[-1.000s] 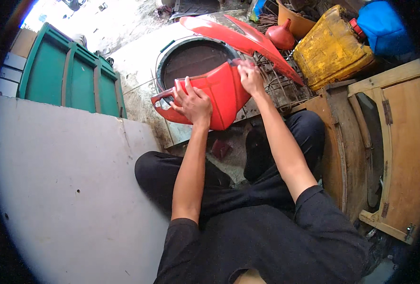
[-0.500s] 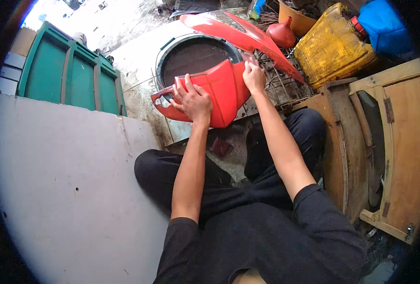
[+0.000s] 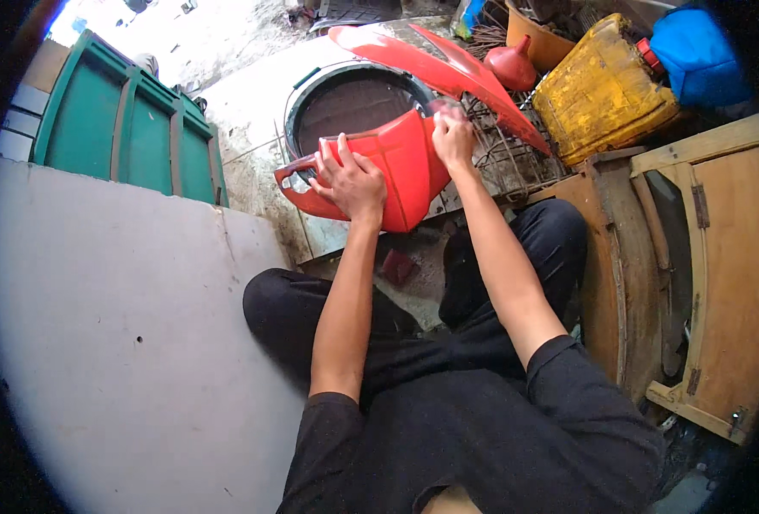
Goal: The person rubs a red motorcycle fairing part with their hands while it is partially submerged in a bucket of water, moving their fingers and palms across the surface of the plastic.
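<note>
A glossy red plastic panel [image 3: 401, 171], which looks like a motorcycle fairing, slants across the near side of a round black tub [image 3: 298, 128] filled with dark liquid. Across the panel's left part, beside its cut-out end, my left hand [image 3: 354, 184] holds it with fingers spread and fingertips at the upper edge. My right hand [image 3: 454, 141] is at the panel's right end, fingers curled in. A reddish-brown smear shows at those blurred fingertips; what they hold cannot be made out. Beyond the tub lies a second red piece [image 3: 396, 53], long and pointed.
A red funnel [image 3: 513, 64], a yellow jerrycan [image 3: 602, 94] and a blue container [image 3: 703, 56] crowd the far right. Wooden frames [image 3: 730, 257] stand at my right. A white board [image 3: 131, 325] and green panel [image 3: 80, 120] are on my left. A dark red pad [image 3: 398, 267] lies below the panel.
My right hand has shifted slightly left and nearer along the panel's right end. The left hand and the panel stay almost where they were.
</note>
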A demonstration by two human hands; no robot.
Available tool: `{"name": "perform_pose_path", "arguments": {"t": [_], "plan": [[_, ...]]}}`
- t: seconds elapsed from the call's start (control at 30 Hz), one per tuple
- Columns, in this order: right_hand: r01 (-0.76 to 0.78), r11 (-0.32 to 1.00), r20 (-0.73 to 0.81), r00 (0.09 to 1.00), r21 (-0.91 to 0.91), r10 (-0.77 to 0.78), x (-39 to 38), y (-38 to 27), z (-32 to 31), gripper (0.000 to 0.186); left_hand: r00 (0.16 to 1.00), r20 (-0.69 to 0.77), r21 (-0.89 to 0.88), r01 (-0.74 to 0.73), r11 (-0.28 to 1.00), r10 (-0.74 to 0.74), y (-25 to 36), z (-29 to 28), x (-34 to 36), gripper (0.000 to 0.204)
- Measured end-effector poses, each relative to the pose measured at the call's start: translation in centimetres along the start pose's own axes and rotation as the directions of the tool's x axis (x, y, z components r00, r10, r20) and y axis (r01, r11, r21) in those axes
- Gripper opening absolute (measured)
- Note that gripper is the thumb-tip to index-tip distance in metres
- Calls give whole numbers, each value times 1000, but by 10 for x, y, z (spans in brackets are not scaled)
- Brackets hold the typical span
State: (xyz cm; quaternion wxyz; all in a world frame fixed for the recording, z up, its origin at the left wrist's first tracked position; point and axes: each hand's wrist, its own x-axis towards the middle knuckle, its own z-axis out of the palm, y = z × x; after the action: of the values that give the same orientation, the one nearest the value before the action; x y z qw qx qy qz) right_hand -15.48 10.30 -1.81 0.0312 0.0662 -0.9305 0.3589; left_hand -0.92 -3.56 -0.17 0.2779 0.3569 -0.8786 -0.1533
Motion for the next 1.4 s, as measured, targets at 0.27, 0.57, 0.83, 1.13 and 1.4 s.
{"name": "perform_pose_path", "arguments": {"t": [0.27, 0.57, 0.83, 1.13, 1.4], "plan": [[-28, 997, -163, 987, -70, 16, -1, 26, -12, 35, 1000, 15, -33, 3, 999, -3, 4, -1, -1, 45], [5, 996, -209, 978, -91, -24, 10, 33, 7, 40, 1000, 11, -22, -14, 1000, 14, 12, -2, 0, 46], [-237, 943, -194, 962, -234, 194, 6, 36, -7, 37, 1000, 9, -21, -6, 1000, 6, 5, -4, 1, 46], [135, 990, -162, 977, -49, -142, 0, 39, -9, 44, 1000, 6, -9, -12, 1000, 12, 8, -2, 1, 46], [243, 967, -131, 964, 78, -232, -4, 26, -5, 38, 1000, 3, 24, -15, 1000, 15, 6, -2, 1, 46]]}}
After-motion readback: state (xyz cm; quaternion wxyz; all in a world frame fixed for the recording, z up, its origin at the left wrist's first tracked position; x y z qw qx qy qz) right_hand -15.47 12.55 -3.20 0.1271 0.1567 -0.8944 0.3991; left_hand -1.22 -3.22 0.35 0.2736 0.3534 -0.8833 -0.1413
